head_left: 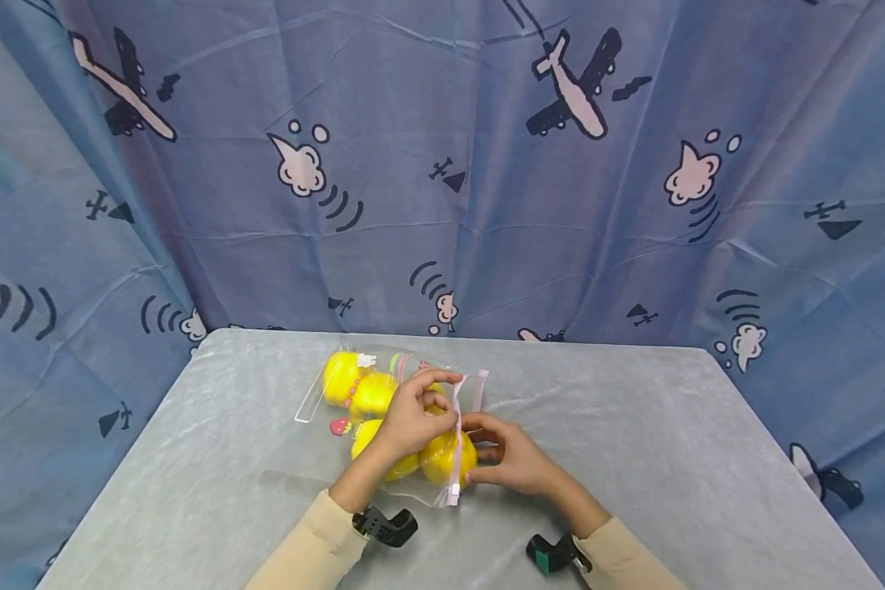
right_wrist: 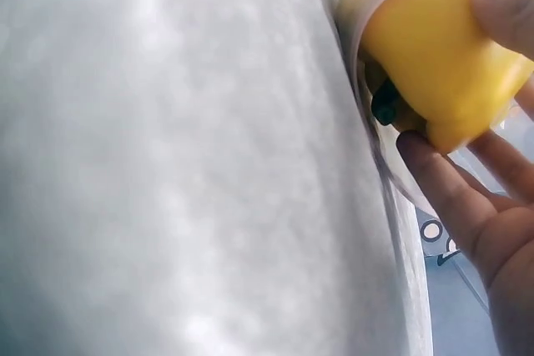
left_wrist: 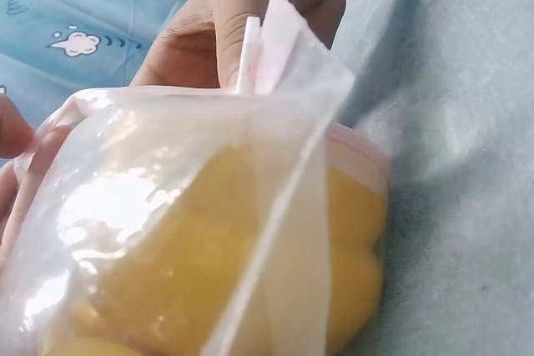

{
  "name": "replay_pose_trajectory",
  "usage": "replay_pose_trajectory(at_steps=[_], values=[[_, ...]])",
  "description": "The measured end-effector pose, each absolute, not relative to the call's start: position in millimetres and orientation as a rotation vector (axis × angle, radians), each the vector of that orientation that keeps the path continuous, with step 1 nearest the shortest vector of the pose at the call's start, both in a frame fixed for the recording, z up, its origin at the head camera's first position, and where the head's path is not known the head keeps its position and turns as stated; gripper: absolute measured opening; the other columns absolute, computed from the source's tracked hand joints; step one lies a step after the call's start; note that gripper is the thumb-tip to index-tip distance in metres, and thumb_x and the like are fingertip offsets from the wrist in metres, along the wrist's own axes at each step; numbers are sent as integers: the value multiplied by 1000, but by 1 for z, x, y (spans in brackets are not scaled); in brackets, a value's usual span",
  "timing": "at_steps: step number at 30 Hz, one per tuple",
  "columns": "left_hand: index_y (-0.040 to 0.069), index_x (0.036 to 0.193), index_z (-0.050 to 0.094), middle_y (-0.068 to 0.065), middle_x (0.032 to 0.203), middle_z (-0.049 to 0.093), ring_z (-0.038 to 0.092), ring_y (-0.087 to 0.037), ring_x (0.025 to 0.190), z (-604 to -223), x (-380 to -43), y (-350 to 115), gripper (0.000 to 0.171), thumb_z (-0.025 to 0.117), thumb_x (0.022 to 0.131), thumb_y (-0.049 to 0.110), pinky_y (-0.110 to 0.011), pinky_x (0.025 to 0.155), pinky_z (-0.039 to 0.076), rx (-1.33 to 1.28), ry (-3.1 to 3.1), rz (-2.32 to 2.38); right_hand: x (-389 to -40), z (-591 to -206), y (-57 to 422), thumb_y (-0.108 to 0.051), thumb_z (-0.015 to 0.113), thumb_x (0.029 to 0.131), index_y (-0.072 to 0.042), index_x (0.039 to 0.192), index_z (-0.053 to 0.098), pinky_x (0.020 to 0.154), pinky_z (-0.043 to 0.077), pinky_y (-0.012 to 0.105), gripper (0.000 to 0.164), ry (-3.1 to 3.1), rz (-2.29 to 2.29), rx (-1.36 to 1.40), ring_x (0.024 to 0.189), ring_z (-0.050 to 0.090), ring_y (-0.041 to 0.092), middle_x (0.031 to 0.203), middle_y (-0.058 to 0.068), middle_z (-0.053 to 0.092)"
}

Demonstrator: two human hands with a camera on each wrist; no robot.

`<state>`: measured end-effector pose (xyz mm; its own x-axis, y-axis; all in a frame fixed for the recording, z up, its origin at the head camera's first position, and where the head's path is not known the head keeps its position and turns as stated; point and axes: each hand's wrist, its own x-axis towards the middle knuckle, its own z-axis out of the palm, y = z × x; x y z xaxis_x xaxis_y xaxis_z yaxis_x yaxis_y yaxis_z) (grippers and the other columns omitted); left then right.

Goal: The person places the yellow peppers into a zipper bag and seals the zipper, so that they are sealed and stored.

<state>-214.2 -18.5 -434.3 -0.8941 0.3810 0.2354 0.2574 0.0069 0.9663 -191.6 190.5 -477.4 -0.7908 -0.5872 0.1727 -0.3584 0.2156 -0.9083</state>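
Observation:
A clear zip bag (head_left: 401,369) with pink trim and small coloured prints lies on its side in the head view, its mouth facing right. Several yellow bell peppers (head_left: 372,395) are inside it. My left hand (head_left: 416,418) lies over the bag and pinches its pink-edged rim (head_left: 456,447). At the mouth, my right hand (head_left: 516,459) grips another yellow bell pepper (right_wrist: 442,47), thumb on one side and fingers on the other. A dark green stem (right_wrist: 385,104) shows beside that pepper in the right wrist view. Bag plastic (left_wrist: 125,198) fills much of the left wrist view.
The bag rests on a table with a light grey cloth (head_left: 634,426). Behind and at the sides hangs a blue curtain (head_left: 383,270) printed with planes and clouds. Black camera mounts (head_left: 387,526) sit on both wrists, close above the cloth.

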Motion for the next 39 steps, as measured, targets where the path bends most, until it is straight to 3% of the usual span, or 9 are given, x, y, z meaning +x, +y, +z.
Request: replay_pose_trajectory(at_steps=[6, 10, 16, 22, 25, 32, 39], values=[[-2, 124, 58, -28, 84, 64, 63, -11, 65, -435, -214, -18, 47, 65, 79, -9, -16, 58, 51, 704, 2135, 2066, -192, -479, 190, -11, 82, 74, -10, 132, 52, 89, 56, 30, 65, 2314, -1622, -869, 112, 59, 35, 129, 15, 58], [-4, 125, 56, -27, 92, 62, 63, -10, 65, -434, -214, -18, 48, 65, 78, -10, -15, 55, 50, 720, 2104, 2096, -192, -481, 192, -11, 83, 73, -12, 129, 54, 87, 56, 28, 63, 2373, -1640, -821, 109, 60, 34, 126, 14, 59], [-2, 124, 58, -29, 82, 63, 63, -10, 65, -436, -215, -18, 48, 65, 77, -10, -16, 57, 53, 713, 2094, 2118, -192, -480, 191, -12, 84, 72, -12, 127, 55, 85, 57, 28, 62, 2400, -1669, -798, 107, 61, 32, 124, 14, 59], [-4, 123, 57, -21, 114, 53, 63, -10, 70, -437, -215, -16, 47, 63, 77, -11, -20, 61, 57, 719, 2062, 2151, -193, -479, 192, -4, 78, 76, -5, 130, 52, 76, 59, 32, 60, 2266, -1775, -785, 99, 64, 26, 124, 23, 56], [-5, 123, 56, -20, 121, 49, 63, -9, 70, -437, -215, -15, 47, 63, 77, -13, -21, 61, 57, 720, 2033, 2161, -196, -481, 194, 1, 75, 77, 0, 130, 48, 74, 60, 33, 59, 2157, -1789, -809, 98, 66, 22, 123, 28, 54], [-7, 123, 55, -20, 126, 47, 62, -8, 72, -439, -214, -14, 48, 62, 76, -12, -20, 61, 56, 727, 2015, 2160, -200, -482, 198, 2, 72, 80, 6, 131, 43, 81, 58, 33, 58, 2014, -1777, -890, 104, 64, 15, 127, 33, 50], [-6, 123, 56, -19, 126, 48, 62, -7, 73, -441, -214, -14, 48, 62, 76, -13, -18, 61, 55, 745, 2028, 2150, -203, -478, 194, 2, 71, 81, 7, 134, 45, 91, 55, 34, 59, 2006, -1723, -1008, 112, 60, 16, 131, 29, 51]])
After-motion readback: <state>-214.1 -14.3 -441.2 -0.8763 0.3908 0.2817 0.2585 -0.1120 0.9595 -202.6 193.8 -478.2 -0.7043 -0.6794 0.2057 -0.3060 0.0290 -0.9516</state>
